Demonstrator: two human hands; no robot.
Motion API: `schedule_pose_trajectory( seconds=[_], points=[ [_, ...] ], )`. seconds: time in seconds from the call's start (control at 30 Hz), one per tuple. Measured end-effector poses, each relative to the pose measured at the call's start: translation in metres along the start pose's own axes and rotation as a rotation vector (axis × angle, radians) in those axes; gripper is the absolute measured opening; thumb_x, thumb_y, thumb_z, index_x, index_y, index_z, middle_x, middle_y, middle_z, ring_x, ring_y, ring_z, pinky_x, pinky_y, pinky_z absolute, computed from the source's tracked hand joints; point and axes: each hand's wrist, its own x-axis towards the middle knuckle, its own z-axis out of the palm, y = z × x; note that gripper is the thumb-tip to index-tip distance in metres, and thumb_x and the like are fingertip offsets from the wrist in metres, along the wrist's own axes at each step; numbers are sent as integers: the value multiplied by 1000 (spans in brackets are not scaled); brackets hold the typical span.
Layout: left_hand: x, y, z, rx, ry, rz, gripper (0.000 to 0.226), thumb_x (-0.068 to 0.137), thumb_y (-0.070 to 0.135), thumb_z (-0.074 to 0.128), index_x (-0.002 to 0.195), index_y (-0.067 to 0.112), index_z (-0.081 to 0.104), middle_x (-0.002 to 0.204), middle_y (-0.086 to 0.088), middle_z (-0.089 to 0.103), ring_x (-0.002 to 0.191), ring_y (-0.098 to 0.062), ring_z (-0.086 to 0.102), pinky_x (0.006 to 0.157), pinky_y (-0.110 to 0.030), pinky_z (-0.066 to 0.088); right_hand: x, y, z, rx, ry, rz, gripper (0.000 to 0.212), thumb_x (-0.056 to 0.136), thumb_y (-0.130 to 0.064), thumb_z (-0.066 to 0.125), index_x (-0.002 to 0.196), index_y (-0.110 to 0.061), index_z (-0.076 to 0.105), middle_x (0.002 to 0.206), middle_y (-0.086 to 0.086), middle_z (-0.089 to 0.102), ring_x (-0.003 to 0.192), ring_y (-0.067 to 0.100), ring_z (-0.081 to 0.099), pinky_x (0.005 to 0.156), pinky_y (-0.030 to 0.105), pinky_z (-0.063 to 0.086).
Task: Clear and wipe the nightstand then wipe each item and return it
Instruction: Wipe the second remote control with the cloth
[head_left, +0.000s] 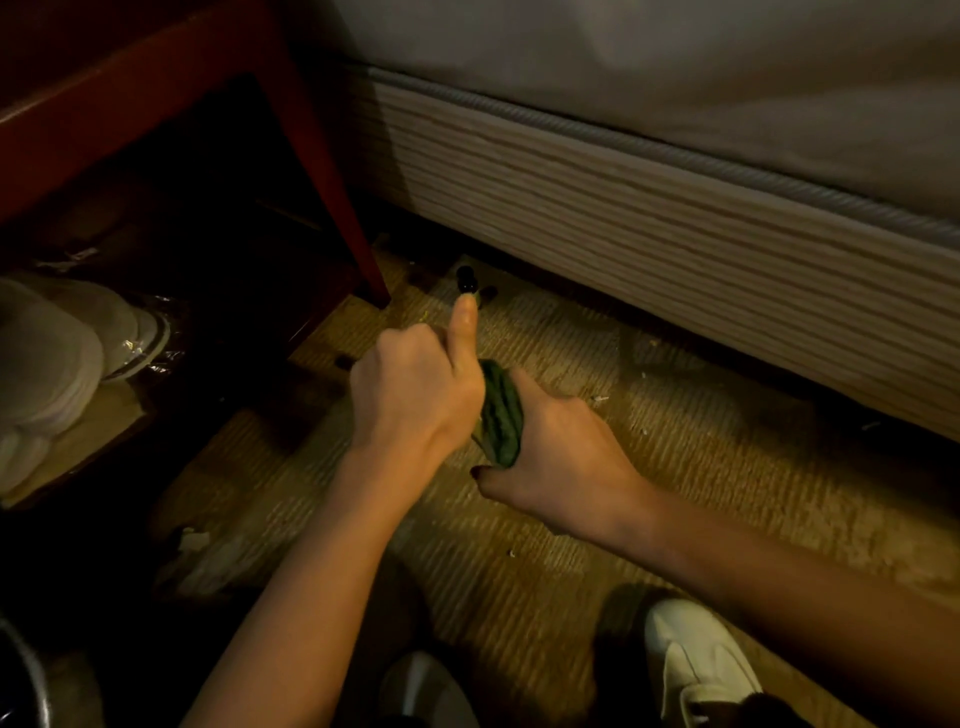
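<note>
both hands meet low over the woven floor mat (649, 467), just beside the red wooden nightstand (156, 104) and the bed (675, 182). the right hand (566, 462) has its grip clenched around a bunched green cloth (500, 415), which bulges out between thumb and knuckles. the left hand (415, 389) is curled with one finger stretched forward, pressed against the cloth; something pale shows at its lower edge, but what the left grip holds, if anything, cannot be told, since the cloth and fingers hide it. small dark items (467, 279) lie on the floor just beyond the fingertip, near the nightstand leg, and a pile of white things (52, 364) sits on a board to the left.

this looks like the wiping of one small item. to do it well, the cloth should wrap the item fully and turn around it while the other hand steadies it, so every side gets rubbed. the light is dim, so checking by feel helps. the dark items nearby could be knocked under the bed by a careless elbow; working a little apart from them seems wise.
</note>
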Motion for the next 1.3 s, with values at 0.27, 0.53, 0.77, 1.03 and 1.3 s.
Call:
schedule_pose_trajectory(
  seconds=[0.27,0.53,0.77,1.03,1.3],
  points=[
    [11,-23,2,-386,179,108,62,89,59,17,67,24,63,63,2,61,60,-8,57,55,-16,41,-24,33,7,630,-213,189,54,60,-19,88,103,-28,57,88,-4,65,76,8,65,62,30,56],
    [-3,-20,34,-1740,-201,-195,70,65,54,77,119,18,52,123,-13,62,96,-25,67,72,-35,55,-6,32,-30,892,-750,176,16,76,-21,68,87,-14,59,71,-3,58,59,7,55,52,18,45],
    [-6,-11,39,-1610,59,-220,20,70,3,62,82,12,49,72,4,66,56,-7,57,54,-21,49,3,17,-30,761,-616,173,47,74,-67,55,107,-34,63,101,-8,71,94,6,67,84,26,51],
    [-9,-2,33,-1360,311,-262,22,83,-9,60,84,11,50,71,2,60,62,-9,63,61,-24,52,-9,-2,5,423,124,20,37,95,-50,28,93,-26,56,85,-6,58,81,11,55,75,37,45],
    [3,-12,25,-1785,352,-667,12,87,10,58,94,11,49,69,2,53,56,-7,57,56,-21,50,-24,-18,15,614,422,-98,22,93,-42,36,92,-28,53,75,-11,54,70,7,53,60,16,38]
  ],
)
